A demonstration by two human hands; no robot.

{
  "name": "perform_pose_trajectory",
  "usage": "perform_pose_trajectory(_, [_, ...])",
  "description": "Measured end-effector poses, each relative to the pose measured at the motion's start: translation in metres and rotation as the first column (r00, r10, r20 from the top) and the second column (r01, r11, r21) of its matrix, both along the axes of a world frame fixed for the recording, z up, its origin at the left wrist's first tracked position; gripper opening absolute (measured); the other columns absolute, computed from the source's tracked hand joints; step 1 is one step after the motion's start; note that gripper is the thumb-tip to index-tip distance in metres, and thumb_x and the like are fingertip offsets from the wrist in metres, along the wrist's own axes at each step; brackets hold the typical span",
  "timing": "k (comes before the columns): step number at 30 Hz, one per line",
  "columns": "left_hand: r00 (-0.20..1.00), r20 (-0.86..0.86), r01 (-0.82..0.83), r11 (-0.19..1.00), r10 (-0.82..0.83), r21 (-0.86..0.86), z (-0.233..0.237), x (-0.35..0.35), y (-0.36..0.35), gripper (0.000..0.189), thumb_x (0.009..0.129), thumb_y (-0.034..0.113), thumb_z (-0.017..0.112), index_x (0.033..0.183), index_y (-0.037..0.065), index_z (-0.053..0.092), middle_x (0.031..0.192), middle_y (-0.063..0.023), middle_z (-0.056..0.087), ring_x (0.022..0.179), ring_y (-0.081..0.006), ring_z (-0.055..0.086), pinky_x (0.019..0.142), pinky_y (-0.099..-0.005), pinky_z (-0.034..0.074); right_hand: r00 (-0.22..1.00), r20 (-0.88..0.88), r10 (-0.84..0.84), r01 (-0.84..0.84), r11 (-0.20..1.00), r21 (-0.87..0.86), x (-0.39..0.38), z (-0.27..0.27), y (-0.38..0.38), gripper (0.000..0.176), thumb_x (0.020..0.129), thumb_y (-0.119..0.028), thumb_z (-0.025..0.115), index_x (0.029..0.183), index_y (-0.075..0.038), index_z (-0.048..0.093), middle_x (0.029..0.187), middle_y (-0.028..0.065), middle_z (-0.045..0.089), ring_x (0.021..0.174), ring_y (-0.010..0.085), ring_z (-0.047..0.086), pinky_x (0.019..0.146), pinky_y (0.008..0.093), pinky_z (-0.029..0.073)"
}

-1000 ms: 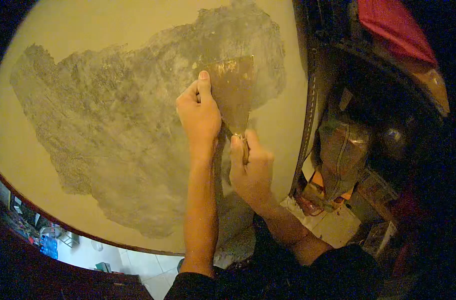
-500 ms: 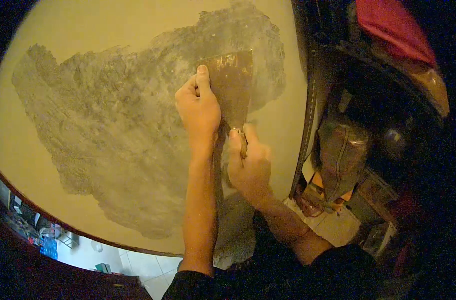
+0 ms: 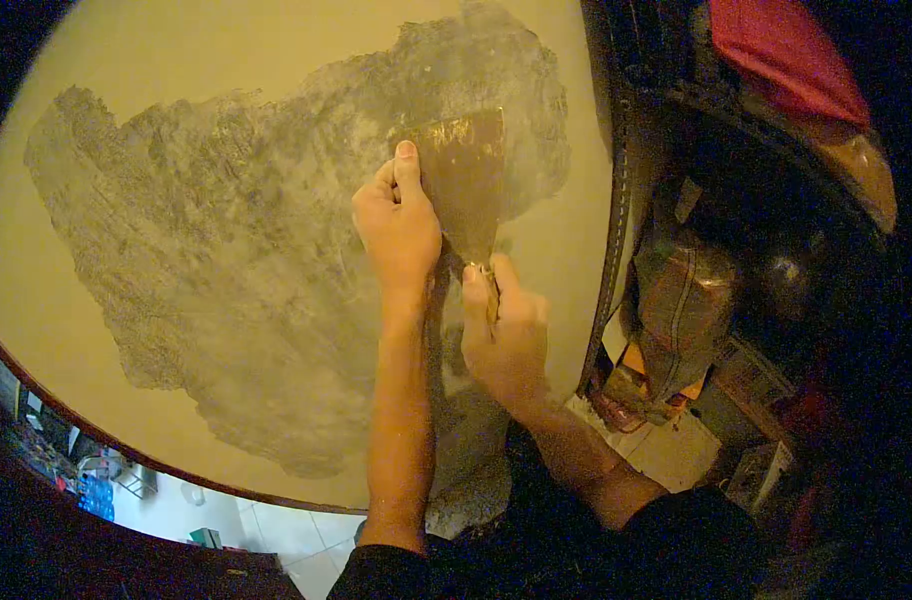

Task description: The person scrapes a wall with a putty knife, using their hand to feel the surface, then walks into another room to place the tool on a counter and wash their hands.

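A wide putty knife [image 3: 466,180] with a worn, brownish blade lies against a large grey patch [image 3: 246,240] on a pale surface [image 3: 216,60]. Its handle is in my right hand [image 3: 511,335], fingers wrapped round it just below the blade. My left hand [image 3: 398,225] is closed at the blade's left edge, thumb pointing up and fingers curled. The exact contact of those fingers with the blade is partly hidden. The patch is mottled, with ragged edges, and spreads left of both hands.
A dark stitched edge [image 3: 616,250] borders the pale surface on the right. Beyond it hang a zipped bag [image 3: 686,310] and red cloth [image 3: 791,60]. Tiled floor [image 3: 296,530] and small household items show below the surface's curved lower rim. The far right is dark.
The putty knife has slid slightly down across the grey patch. Both hands have moved down with it a little, keeping the same hold.
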State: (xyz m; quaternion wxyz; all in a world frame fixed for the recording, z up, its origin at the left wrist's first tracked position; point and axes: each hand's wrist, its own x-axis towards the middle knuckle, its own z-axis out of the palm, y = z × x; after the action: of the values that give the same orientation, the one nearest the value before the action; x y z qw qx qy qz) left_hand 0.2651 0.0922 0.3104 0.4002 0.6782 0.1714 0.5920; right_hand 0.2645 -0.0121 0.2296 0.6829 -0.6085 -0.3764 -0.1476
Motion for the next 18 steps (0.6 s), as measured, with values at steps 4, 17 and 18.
perform_pose_trajectory(4, [0.998,-0.008,-0.056,0.998,0.057,0.031,0.003,0.002,-0.001,0.049,0.099,0.032,0.054,0.060,0.002,0.049,0.052,0.0040,0.036,0.050,-0.0080,0.029,0.047,-0.0325,0.023,1.000,-0.006,-0.021,0.021,1.000,0.001,0.001,0.000,-0.001,0.021,0.097,-0.016,0.052,0.084,-0.001,0.050,0.058,0.0184,0.049,0.047,0.0330,0.051,0.047,0.0421,0.037])
perform_pose_trajectory(17, [0.992,-0.036,-0.119,0.987,0.123,0.106,-0.001,0.003,-0.001,0.050,0.098,0.032,0.054,0.062,-0.002,0.052,0.050,-0.0009,0.041,0.050,-0.0103,0.033,0.047,-0.0349,0.028,0.995,-0.100,0.021,-0.017,0.999,0.039,0.001,-0.001,-0.003,0.023,0.096,-0.019,0.055,0.083,0.000,0.051,0.058,0.0150,0.048,0.048,0.0250,0.047,0.048,0.0392,0.035])
perform_pose_trajectory(18, [0.987,-0.041,-0.148,0.983,0.154,0.109,0.000,0.003,-0.002,0.049,0.098,0.032,0.054,0.062,-0.002,0.052,0.050,-0.0014,0.041,0.049,-0.0104,0.034,0.047,-0.0349,0.029,0.995,-0.098,0.022,-0.018,0.999,0.039,0.003,-0.001,-0.001,0.023,0.096,-0.019,0.055,0.083,0.000,0.051,0.058,0.0150,0.048,0.048,0.0250,0.047,0.048,0.0392,0.035])
